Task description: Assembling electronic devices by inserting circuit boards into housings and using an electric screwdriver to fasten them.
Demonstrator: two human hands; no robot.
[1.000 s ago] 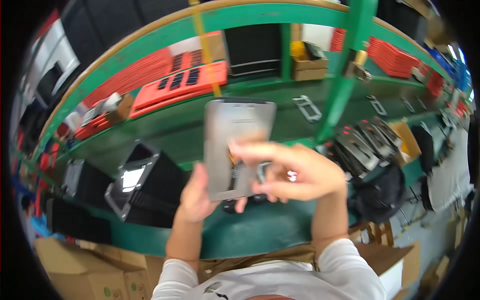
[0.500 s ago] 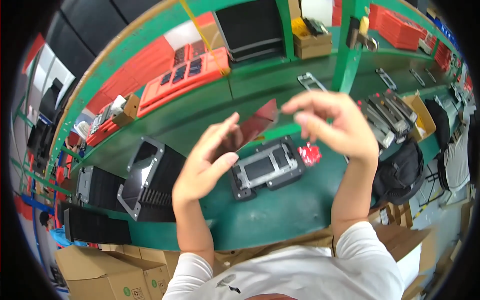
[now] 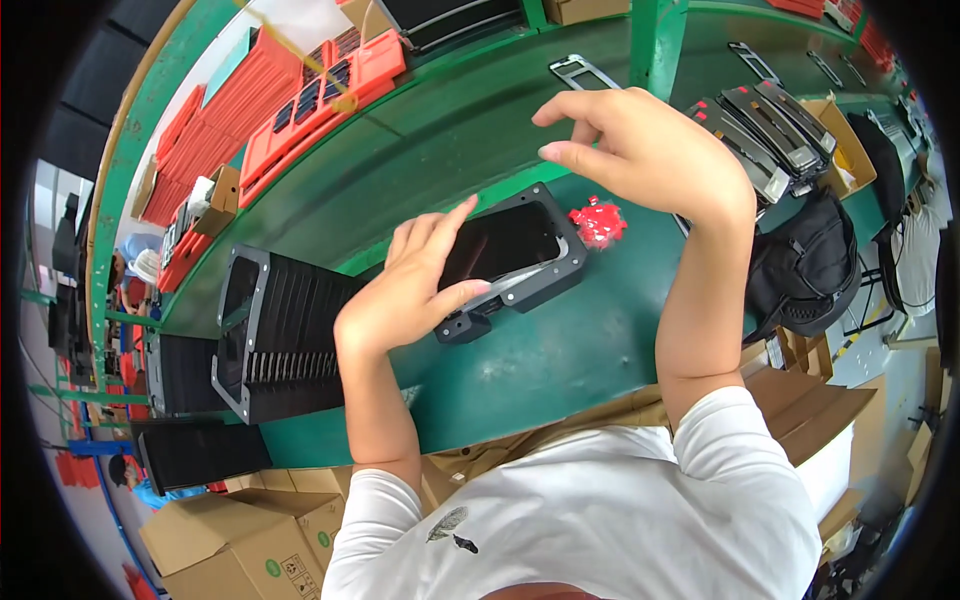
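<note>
A flat dark glass panel (image 3: 515,240), like a phone screen, lies on a black fixture (image 3: 545,288) with a metal frame beneath it. My left hand (image 3: 400,285) is closed around the panel's left end, thumb at the near edge and fingers along the far side. My right hand (image 3: 635,150) is raised beyond the fixture's right end, with its thumb and fingers apart and nothing visible between them. Below it, beside the fixture, sits a small heap of crumpled red film (image 3: 598,222).
Left of the fixture stands a black slotted rack (image 3: 290,335). At the right are a stack of dark trays (image 3: 760,140), an open carton (image 3: 845,150) and a black bag (image 3: 810,265). A metal frame (image 3: 580,72) lies near the green post (image 3: 657,45); red trays (image 3: 320,105) line the back.
The panel has gone from tilted above the fixture to lying flat on it, with my left hand still at its left end. My right hand has moved up and away. The whole view has shifted.
</note>
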